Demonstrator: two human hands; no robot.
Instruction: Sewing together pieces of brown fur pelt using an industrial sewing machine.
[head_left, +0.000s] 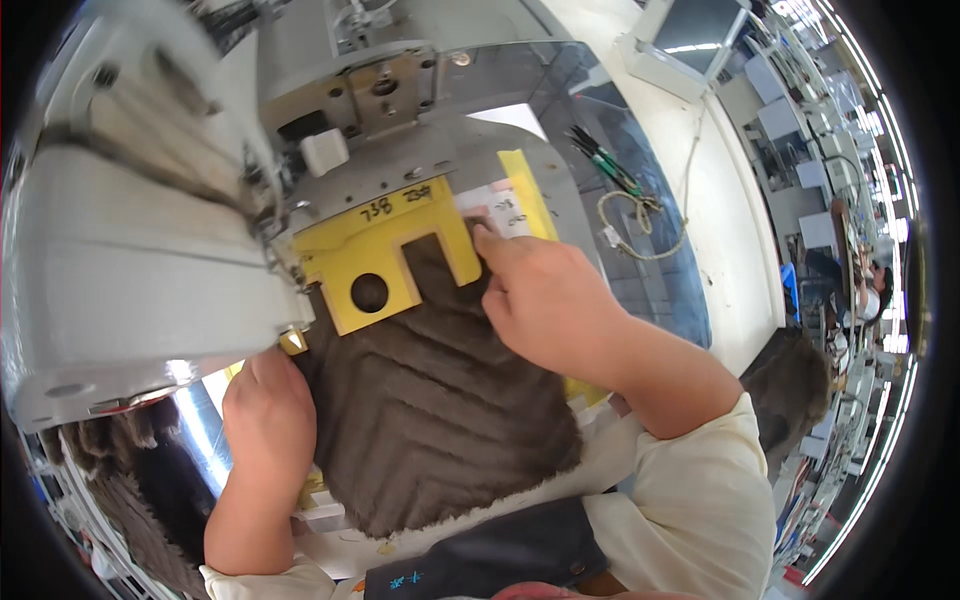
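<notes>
A dark brown plush fur piece (440, 410) with chevron ridges lies on the sewing machine's bed. Over its far end sits a yellow template (350, 240) with a round hole and a notch through which the fur shows. My left hand (268, 410) is closed at the fur's left edge, close beside the sewing machine head (160, 240); its fingertips are partly hidden. With the index finger reaching to the fur's far right edge beside the template, my right hand (550, 295) is closed over that edge, its other fingers curled under.
Green-handled tweezers (605, 160) and a looped cord (640, 225) lie at the right on the glossy table panel (650, 290). More brown fur (140, 490) hangs at the lower left, and another fur piece (790, 390) lies right. Far right, a person (872, 290) is among worktables.
</notes>
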